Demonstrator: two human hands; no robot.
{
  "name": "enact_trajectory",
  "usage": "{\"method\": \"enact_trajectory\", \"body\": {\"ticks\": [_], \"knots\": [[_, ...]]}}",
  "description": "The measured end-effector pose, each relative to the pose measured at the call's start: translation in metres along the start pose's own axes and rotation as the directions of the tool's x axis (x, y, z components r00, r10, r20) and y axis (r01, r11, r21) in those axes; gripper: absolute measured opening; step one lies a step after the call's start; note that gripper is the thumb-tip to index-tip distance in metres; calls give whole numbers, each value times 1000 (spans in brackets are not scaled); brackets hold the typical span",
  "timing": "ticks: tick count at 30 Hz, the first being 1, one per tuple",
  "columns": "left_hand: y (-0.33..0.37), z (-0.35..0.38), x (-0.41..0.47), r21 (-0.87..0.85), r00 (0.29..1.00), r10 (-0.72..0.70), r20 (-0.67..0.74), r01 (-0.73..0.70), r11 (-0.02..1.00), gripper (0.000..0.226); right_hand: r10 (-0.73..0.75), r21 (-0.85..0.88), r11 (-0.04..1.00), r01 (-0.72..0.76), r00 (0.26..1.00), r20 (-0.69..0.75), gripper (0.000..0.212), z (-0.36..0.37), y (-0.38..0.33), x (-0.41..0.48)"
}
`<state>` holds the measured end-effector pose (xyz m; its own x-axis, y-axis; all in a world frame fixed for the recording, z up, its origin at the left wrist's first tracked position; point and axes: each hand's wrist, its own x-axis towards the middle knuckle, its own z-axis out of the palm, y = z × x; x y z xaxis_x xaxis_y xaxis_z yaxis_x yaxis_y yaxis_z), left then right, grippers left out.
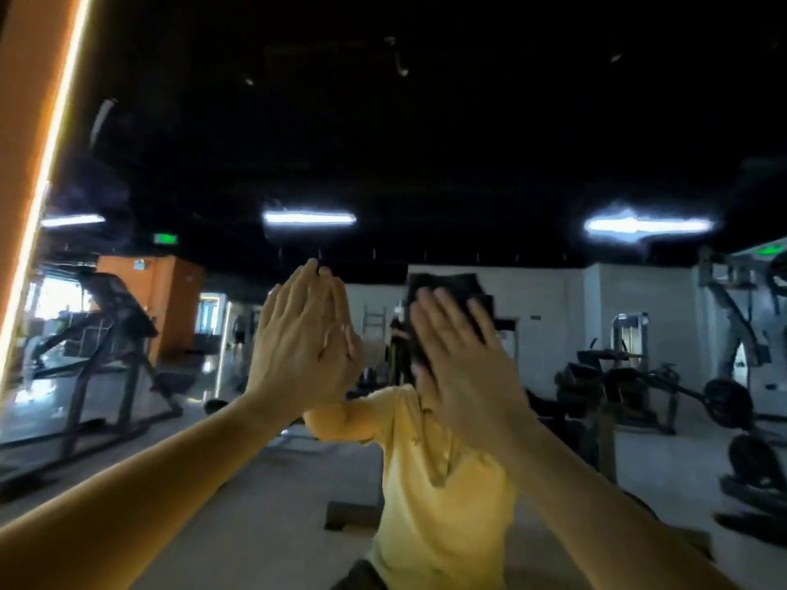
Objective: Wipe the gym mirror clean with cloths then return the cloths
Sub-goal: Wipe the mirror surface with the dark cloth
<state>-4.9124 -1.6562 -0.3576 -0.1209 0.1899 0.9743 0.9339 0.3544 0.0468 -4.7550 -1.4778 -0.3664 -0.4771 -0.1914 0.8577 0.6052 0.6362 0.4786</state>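
Observation:
The gym mirror [426, 142] fills nearly the whole view, and my own reflection in a yellow shirt sits in its lower middle. My right hand [460, 368] lies flat with straight fingers, pressing a dark cloth [451, 291] against the glass at head height. The cloth shows above and beside my fingertips. My left hand [294, 334] is raised flat against the glass just left of it, fingers straight, meeting its own reflection. No cloth shows under the left hand.
An orange frame with a lit strip [42, 185] borders the mirror on the left. The glass reflects a treadmill [115, 355] at the left, weight machines [681, 398] at the right, and ceiling lights.

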Motion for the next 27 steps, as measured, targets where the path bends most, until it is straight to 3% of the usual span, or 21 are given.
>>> {"method": "enact_trajectory", "body": {"ticks": [2, 4, 6, 8, 11, 14, 17, 22, 25, 27], "knots": [[22, 16, -25, 74, 992, 103, 79, -109, 991, 73, 243, -7, 970, -243, 970, -9, 66, -3, 48, -38], [40, 31, -45, 139, 976, 163, 145, -184, 973, 74, 458, 25, 889, -458, 889, 2, 68, -7, 81, -71], [53, 43, -60, 170, 967, 179, 183, -210, 963, 74, 586, 65, 808, -586, 810, 9, 69, -10, 87, -90], [57, 49, -78, 137, 969, 192, 158, -214, 967, 72, 625, 125, 775, -619, 781, -7, 69, -8, 63, -94], [51, 52, -111, 100, 959, 222, 179, -242, 965, 71, 519, 202, 841, -502, 854, -37, 62, 4, -2, -97], [37, 53, -138, 31, 963, 228, 142, -234, 972, 66, 220, 224, 950, -217, 975, 11, 62, 14, -71, -108], [24, 58, -159, -53, 966, 244, 85, -240, 969, 62, -23, 191, 981, 10, 998, 65, 67, 20, -108, -123], [33, 88, -184, -129, 960, 269, 82, -258, 958, 74, -75, 68, 995, 68, 991, 114, 67, 24, -74, -164], [42, 102, -185, -57, 968, 249, 25, -247, 967, 84, 14, 19, 1000, -17, 992, 123, 66, 20, -17, -204], [44, 110, -187, -23, 969, 246, 11, -246, 969, 87, 165, -22, 986, -164, 979, 119, 63, 14, 33, -239]]}}
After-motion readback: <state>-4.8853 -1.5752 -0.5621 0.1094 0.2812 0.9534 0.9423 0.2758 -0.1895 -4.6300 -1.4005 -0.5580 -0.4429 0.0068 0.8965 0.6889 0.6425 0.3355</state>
